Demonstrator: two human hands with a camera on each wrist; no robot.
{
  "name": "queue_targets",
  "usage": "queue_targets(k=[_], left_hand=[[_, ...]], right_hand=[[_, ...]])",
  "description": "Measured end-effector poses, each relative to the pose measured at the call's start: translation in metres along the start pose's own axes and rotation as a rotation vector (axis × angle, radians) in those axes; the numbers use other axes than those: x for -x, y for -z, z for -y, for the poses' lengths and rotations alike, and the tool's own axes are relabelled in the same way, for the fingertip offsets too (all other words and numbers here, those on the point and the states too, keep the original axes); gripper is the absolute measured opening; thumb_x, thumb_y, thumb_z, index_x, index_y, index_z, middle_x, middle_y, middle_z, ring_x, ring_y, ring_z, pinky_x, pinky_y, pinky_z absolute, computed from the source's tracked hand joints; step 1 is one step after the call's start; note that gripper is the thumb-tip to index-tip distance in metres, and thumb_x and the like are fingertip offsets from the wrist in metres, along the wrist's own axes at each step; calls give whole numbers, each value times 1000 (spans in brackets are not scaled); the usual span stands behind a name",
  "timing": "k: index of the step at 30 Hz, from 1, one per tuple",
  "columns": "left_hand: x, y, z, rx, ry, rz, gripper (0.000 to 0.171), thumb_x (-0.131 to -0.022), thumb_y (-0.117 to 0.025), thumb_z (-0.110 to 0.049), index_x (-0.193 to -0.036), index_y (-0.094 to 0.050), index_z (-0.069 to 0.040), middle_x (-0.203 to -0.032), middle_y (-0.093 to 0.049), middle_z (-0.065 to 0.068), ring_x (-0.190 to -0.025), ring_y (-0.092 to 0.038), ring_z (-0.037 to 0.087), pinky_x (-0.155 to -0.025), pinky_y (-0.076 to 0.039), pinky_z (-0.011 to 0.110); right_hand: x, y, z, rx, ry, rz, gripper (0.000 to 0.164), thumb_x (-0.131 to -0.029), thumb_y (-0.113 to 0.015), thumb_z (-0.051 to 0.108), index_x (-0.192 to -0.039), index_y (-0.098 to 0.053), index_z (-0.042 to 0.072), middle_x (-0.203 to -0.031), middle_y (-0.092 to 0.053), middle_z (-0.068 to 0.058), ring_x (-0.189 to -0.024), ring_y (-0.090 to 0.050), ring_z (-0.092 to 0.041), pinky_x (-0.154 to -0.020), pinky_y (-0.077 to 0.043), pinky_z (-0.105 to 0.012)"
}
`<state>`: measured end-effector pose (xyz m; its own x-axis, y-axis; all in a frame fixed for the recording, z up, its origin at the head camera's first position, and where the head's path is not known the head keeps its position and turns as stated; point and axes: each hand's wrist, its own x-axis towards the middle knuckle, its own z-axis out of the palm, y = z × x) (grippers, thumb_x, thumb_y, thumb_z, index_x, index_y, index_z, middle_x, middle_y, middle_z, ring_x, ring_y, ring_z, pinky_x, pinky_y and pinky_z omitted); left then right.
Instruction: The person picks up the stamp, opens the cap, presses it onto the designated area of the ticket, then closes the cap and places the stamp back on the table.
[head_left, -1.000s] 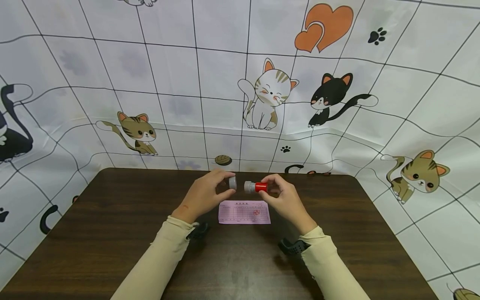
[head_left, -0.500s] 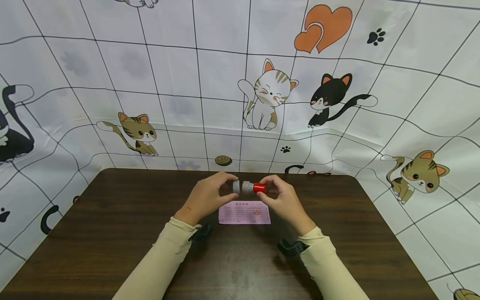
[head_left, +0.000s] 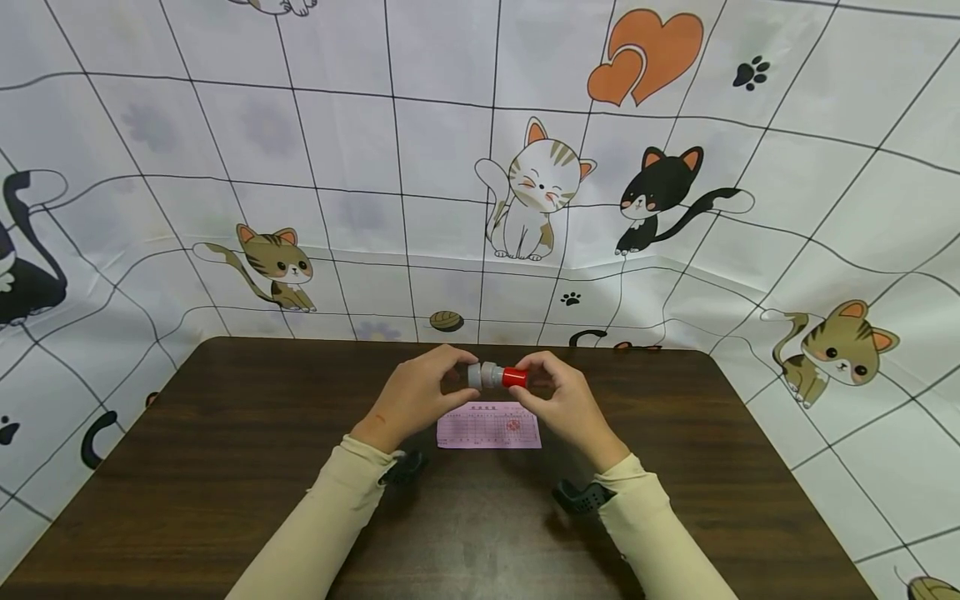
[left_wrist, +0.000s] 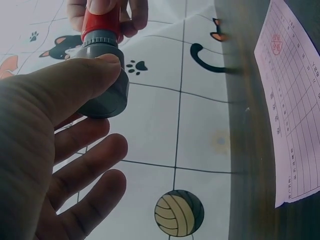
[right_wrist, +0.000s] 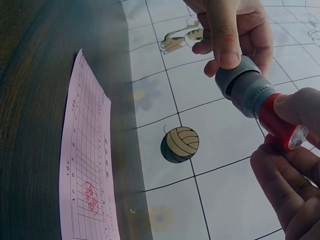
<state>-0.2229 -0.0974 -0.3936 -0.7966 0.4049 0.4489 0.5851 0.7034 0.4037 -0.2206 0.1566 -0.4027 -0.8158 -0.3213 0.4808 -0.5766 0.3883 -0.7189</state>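
Over the far part of the table, my right hand [head_left: 564,398] pinches the red handle [head_left: 514,377] of a hand stamp with a grey head [right_wrist: 252,92]. My left hand [head_left: 412,393] pinches the stamp's grey cap [head_left: 474,376] between thumb and fingertips. In the right wrist view the cap sits at the end of the stamp head, the two in line; whether it is fully seated I cannot tell. The stamp lies roughly level, handle to the right. Below the hands a pink printed form [head_left: 487,432] lies on the table, bearing a red stamp mark [right_wrist: 91,198].
The dark wooden table [head_left: 225,467] reaches to a white curtain [head_left: 337,142] with printed cats and grid lines, which hangs behind its far edge and along both sides. Each wrist wears a dark strap [head_left: 583,497].
The gap between cap and stamp head has closed. My left hand has moved slightly right with the cap, and my right hand slightly left with the stamp. The form has stayed put.
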Motion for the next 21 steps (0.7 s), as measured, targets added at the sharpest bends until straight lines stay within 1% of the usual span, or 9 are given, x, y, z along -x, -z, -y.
queue_targets(k=[6,10,14,18,21], left_hand=[[0,0,-1,3,21,8,46,-87,-86,-31,-127,-69,-16,-118,-71,1,-95,-67,14,-82,-60,33],[0,0,-1,10,19,17,47,-87,-86,-31,-128,-69,-15,-119,-71,2,-96,-67,15,-84,-60,35],[0,1,-1,24,-3,25,48,-88,-85,-31,-129,-68,-13,-121,-71,5,-98,-69,18,-87,-60,37],[0,1,-1,28,-31,18,48,-89,-84,-30,-130,-68,-13,-122,-71,2,-99,-70,16,-88,-60,36],[0,1,0,37,-69,20,47,-90,-84,-28,-131,-67,-13,-122,-71,1,-99,-70,17,-89,-60,35]], right_hand=[[0,0,-1,0,21,7,29,-89,-80,2,-113,-65,7,-105,-72,-7,-94,-74,-22,-88,-61,-41],[-1,-1,-1,-11,45,11,29,-89,-80,2,-113,-65,7,-104,-71,-6,-93,-74,-22,-87,-61,-41],[-1,-2,-2,-23,58,12,28,-89,-80,2,-113,-65,7,-104,-72,-7,-93,-74,-22,-87,-61,-41],[-1,-1,-1,-38,65,16,28,-90,-79,2,-114,-65,5,-105,-73,-10,-92,-74,-24,-87,-61,-42],[0,0,-2,-47,66,27,28,-90,-79,1,-114,-65,5,-105,-73,-10,-91,-74,-24,-87,-61,-42]])
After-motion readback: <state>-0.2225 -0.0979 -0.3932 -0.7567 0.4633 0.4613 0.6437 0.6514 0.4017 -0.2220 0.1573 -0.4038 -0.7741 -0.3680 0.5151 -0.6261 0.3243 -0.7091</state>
